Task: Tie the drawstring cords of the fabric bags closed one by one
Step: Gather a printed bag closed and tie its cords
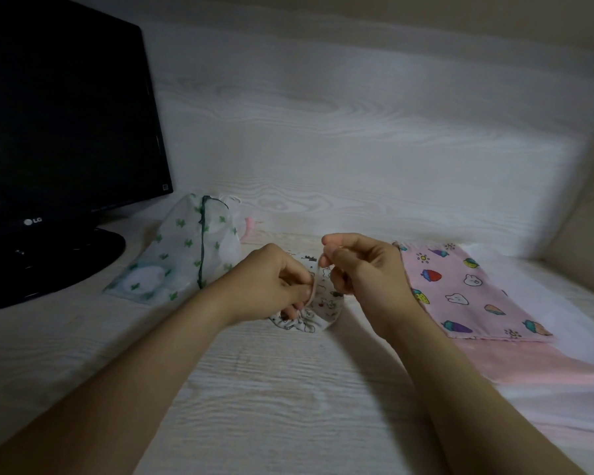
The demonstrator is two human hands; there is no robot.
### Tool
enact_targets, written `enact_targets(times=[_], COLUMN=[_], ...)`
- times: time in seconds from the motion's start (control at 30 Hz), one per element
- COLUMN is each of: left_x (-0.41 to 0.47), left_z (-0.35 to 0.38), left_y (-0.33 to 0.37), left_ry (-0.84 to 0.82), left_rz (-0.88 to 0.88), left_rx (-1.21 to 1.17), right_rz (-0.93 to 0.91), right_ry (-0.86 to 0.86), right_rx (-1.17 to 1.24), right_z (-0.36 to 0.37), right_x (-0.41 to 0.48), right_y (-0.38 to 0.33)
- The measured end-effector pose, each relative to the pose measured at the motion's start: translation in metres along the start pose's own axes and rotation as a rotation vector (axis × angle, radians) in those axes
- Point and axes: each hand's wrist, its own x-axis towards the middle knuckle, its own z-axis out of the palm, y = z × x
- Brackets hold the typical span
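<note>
Small printed bag [328,301] centre of bench [271,389], soft, light. Left hand [275,282] grips its gathered mouth, right hand [360,269] pinches thin cord [314,286] (limp, likely slips). Best hold cord near mouth.

Wood-grain desk [271,389], green-print bag [182,255], white bag [327,300], pink bag [460,289], monitor [59,132]

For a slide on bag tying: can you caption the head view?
The left hand grips the small bag, the right hand pinches its cord; a green-print bag and a pink bag lie either side.
</note>
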Motion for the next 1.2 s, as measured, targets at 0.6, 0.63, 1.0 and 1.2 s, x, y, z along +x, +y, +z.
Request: enact_targets(times=[0.6, 0.63, 1.0, 1.2], left_x=[0.011, 0.011, 0.012, 0.012], left_z=[0.006, 0.006, 0.006, 0.006], left_y=[-0.022, -0.022, -0.022, -0.018], left_ry=[0.202, 0.206, 0.163, 0.203], left_rz=[-0.044, -0.047, -0.122, -0.161], left_rx=[-0.239, -0.257, -0.335, -0.346], right_rz=[-0.437, -0.461, -0.560, -0.581], right_ry=[-0.098, -0.122, -0.139, -0.110], right_rx=[-0.787, -0.802, -1.074, -1.046], right_z=[0.004, 0.005, 0.001, 0.005], right_x=[-0.003, -0.004, 0.000, -0.005], right_y=[0.018, 0.018, 0.015, 0.014])
